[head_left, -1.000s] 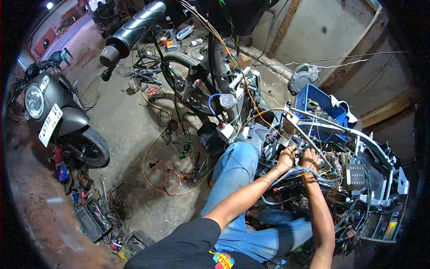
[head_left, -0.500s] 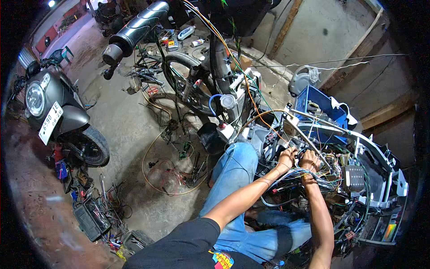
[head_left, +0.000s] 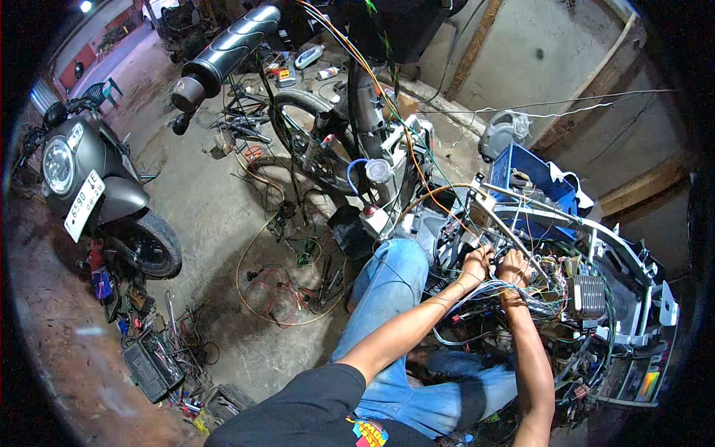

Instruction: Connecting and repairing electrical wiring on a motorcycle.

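Both of my hands work close together among the wiring of a stripped motorcycle. My left hand [head_left: 475, 264] is closed, its fingertips pinched at the wires beside the frame; what lies in them is too small to make out. Just to its right, my right hand [head_left: 514, 269] has its fingers curled at the same spot, and its grip is hidden too. A bundle of coloured wires [head_left: 484, 289] runs under and between my wrists. Bare metal frame rails [head_left: 510, 229] pass just beyond my fingers. A finned metal unit [head_left: 587, 296] sits right of my right hand.
A blue crate [head_left: 514, 167] stands behind the frame. The handlebar grip [head_left: 231, 48] juts in at the upper left, with loose orange and green wires [head_left: 408, 134] hanging nearby. A scooter [head_left: 93, 164] is parked left. Tools and an open toolbox [head_left: 153, 365] lie on the floor.
My right hand has shifted very slightly to the left, its fingers curling differently. My left hand stays in nearly the same place.
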{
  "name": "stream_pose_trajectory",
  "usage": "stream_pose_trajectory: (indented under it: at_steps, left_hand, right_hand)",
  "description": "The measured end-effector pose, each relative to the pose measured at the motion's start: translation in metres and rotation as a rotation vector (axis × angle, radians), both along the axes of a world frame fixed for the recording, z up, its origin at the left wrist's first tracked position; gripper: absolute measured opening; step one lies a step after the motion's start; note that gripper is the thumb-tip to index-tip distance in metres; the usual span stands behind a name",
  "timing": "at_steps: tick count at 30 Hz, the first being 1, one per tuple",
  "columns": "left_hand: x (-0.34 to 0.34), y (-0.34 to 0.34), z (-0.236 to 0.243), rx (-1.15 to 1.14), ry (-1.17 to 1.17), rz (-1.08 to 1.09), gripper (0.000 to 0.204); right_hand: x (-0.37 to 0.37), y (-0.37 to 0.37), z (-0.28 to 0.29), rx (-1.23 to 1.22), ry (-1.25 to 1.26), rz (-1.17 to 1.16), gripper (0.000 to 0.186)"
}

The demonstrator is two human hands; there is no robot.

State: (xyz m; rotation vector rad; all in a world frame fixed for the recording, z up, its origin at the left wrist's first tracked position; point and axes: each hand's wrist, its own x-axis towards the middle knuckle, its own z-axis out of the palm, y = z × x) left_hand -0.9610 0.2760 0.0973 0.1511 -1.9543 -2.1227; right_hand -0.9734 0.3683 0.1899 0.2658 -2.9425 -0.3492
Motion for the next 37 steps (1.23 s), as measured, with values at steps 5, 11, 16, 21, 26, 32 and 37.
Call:
stream_pose_trajectory:
  at_steps: [5,11,16,21,26,32,37]
  left_hand:
    - [0.001,-0.003,0.006,0.03,-0.13,-0.084,0.017]
    - [0.002,-0.003,0.008,0.063,-0.075,-0.063,0.016]
    - [0.003,-0.006,0.008,0.074,-0.009,-0.06,0.017]
    - [0.002,-0.004,0.004,0.029,-0.041,-0.066,0.017]
    - [0.0,0.0,0.003,0.053,-0.118,-0.062,0.025]
    - [0.003,-0.005,0.008,0.005,-0.098,-0.044,0.03]
    - [0.001,-0.013,0.011,-0.006,-0.148,-0.176,0.034]
  right_hand:
    - [-0.003,-0.002,0.003,0.01,-0.08,-0.045,0.012]
    - [0.001,0.0,-0.005,-0.004,0.009,0.025,0.012]
    - [0.004,0.004,-0.01,-0.011,0.174,0.11,0.011]
    - [-0.004,0.008,-0.009,0.031,-0.012,0.032,0.018]
    - [0.002,0.007,-0.008,0.019,0.007,0.035,0.017]
    - [-0.004,0.011,-0.017,-0.002,0.079,0.035,0.018]
    - [-0.01,0.014,-0.018,-0.023,0.066,-0.016,0.021]
